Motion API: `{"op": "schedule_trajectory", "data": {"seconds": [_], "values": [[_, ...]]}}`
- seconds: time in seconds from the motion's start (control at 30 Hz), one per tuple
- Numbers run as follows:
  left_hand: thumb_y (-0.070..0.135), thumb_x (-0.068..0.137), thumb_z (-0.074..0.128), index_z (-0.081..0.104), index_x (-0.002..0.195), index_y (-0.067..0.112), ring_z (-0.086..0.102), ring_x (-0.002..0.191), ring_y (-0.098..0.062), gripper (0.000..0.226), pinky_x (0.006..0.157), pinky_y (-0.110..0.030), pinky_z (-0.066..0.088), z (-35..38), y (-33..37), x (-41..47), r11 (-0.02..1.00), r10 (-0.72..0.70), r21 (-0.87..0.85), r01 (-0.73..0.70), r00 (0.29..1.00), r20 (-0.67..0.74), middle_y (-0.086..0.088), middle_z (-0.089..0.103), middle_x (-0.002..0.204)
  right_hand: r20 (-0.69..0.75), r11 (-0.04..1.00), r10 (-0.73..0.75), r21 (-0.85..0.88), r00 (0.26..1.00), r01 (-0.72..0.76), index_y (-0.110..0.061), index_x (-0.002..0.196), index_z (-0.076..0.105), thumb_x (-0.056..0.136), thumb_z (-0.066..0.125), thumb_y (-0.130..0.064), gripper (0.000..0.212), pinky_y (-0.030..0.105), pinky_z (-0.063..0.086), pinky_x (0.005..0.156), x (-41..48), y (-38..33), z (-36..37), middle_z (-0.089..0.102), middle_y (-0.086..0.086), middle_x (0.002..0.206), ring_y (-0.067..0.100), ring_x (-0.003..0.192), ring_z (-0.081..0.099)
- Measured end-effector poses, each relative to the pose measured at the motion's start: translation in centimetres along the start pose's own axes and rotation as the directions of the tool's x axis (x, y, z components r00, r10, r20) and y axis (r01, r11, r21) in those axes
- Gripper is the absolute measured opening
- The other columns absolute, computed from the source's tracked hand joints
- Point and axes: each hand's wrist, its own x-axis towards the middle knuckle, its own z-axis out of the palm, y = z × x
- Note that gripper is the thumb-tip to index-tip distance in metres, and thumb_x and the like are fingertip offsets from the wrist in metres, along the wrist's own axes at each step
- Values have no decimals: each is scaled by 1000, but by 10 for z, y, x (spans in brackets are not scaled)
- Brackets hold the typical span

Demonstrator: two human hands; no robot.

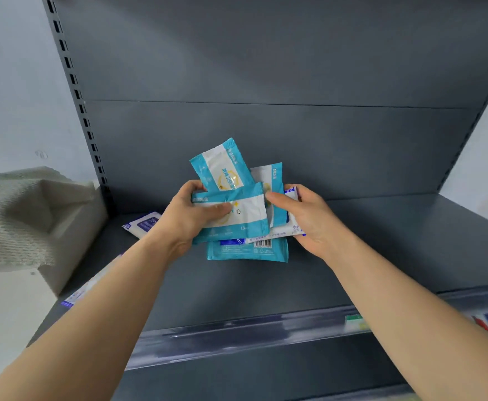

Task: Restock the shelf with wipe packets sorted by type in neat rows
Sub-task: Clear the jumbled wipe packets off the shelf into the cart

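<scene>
Mid-frame, left hand (pixel 189 215) and right hand (pixel 309 219) pinch a fanned bundle of wipe packets (pixel 238 215) — light, soft, likely slippery — best gripped by the edges.

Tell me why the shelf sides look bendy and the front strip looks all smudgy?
In the head view the wide-angle lens bows the sides of the dark grey metal shelf; also in the head view, the clear plastic price strip at its front is smeared by blur, while the teal-and-white wipe packets look fairly sharp.
</scene>
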Motion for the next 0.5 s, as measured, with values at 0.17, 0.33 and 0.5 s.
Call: {"op": "schedule_trajectory", "data": {"seconds": [0.17,0.33,0.5], "values": [[3,76,77,52,109,16,73,85,-20,42,71,-42,60,60,4,-2,999,0,36,-3,996,91,0,71,107,-95,997,-50,-71,994,43,-6,105,55,77,75,-4,35,35,59,63,-27,-20,-48,73,10,101,24,86,73],[3,75,78,51,106,15,73,84,-21,42,72,-41,60,146,3,-6,999,9,36,-16,981,192,0,72,106,-245,989,-101,-127,964,72,-6,109,57,74,76,3,42,36,59,65,-53,-43,-127,72,11,101,24,84,72],[5,77,77,51,109,16,74,82,-17,43,69,-39,60,262,-7,-18,999,-11,34,2,958,288,4,72,105,-361,982,-148,-167,921,92,-7,108,58,73,77,3,41,38,60,69,-90,-73,-231,72,10,99,24,83,72]]}}
